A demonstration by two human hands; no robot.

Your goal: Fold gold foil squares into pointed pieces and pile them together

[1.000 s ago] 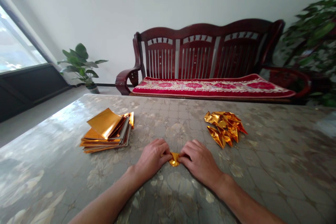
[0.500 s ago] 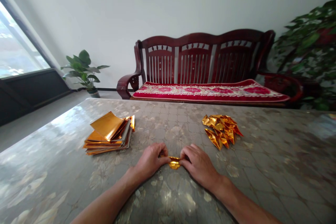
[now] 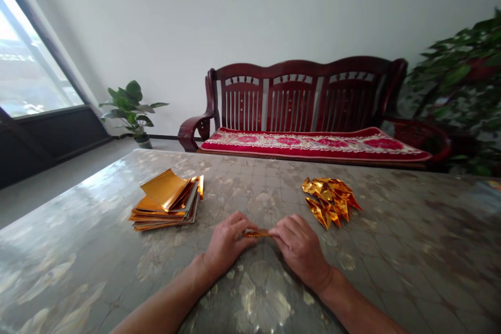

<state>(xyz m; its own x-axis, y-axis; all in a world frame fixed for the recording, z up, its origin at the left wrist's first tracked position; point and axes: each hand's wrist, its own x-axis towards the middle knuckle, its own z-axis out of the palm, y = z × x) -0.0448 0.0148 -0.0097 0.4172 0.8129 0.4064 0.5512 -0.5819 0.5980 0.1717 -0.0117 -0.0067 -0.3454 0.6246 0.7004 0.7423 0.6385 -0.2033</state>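
Observation:
Between my two hands is a narrow piece of gold foil paper, seen nearly edge-on. My left hand pinches its left end between thumb and fingers. At the right end, my right hand is closed on it the same way; the fingertips partly cover both ends. Beyond my left hand lies a loose stack of gold foil sheets, the top ones skewed. Several folded gold foil pieces with pointed ends lie in a heap beyond my right hand.
A patterned, shiny cover lies over the table. Behind its far edge stands a dark red wooden bench with a red floral cushion. Potted plants stand at the left and right. Something clear and crumpled lies at the right edge.
The foil piece has turned from showing a rounded lower face to a thin strip. Both hands still hold its ends. The view has tilted slightly up.

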